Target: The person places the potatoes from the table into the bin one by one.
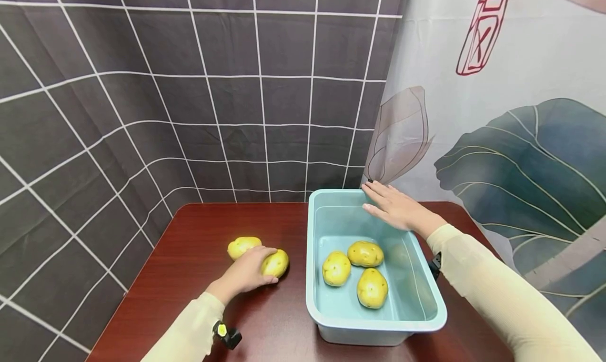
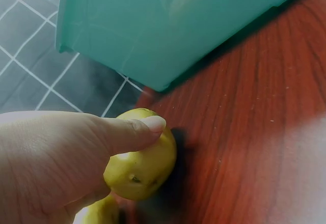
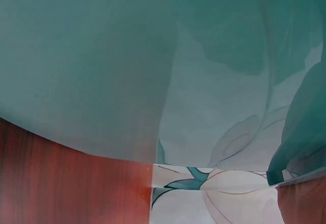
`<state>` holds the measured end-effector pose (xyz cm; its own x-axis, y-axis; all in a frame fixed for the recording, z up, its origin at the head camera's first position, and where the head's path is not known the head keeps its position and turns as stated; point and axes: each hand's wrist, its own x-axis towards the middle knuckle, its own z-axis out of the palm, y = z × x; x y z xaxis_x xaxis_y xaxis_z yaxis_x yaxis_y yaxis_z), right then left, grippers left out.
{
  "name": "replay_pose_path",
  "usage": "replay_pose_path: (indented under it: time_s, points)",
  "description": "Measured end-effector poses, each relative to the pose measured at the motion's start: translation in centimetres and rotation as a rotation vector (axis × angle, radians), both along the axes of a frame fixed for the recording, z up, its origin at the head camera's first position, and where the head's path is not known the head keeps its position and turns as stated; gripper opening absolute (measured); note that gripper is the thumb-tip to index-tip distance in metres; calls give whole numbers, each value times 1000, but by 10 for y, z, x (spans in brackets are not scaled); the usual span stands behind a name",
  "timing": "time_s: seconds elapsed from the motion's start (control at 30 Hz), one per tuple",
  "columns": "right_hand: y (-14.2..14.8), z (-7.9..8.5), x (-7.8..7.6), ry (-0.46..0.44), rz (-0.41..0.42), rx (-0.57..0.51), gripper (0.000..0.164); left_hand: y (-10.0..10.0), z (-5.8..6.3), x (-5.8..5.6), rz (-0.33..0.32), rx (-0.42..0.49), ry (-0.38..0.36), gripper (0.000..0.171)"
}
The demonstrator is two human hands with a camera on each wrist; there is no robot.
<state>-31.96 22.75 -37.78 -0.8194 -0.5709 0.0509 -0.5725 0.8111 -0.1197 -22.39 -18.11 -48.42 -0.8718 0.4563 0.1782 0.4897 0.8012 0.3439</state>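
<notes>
My left hand point(image 1: 246, 272) grips a yellow potato point(image 1: 275, 263) over the table, left of a light blue plastic bin point(image 1: 360, 326). The thumb lies along the potato's side in the left wrist view, where the held potato point(image 2: 145, 168) shows dark eyes. Just behind that hand is a second potato point(image 1: 243, 246), partly covered by it. My right hand point(image 1: 397, 207) rests on the bin's far right rim with its fingers straight. Inside the bin lie three potatoes, one at the left point(image 1: 336, 269), one at the back point(image 1: 365, 253) and one in front point(image 1: 372, 288).
The red-brown wooden table point(image 1: 199, 246) carries the bin on its right half. A dark curtain with white grid lines point(image 1: 236, 104) hangs behind it. To the right is a pale curtain with leaf prints point(image 1: 530, 167). The bin's wall point(image 3: 102, 71) fills most of the right wrist view.
</notes>
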Motion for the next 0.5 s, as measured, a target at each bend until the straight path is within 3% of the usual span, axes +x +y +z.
replay_pose_path:
  time_s: [0.5]
  points:
    - [-1, 1, 1, -9, -4, -4, 73, -23, 0, 28, 8, 5, 8, 67]
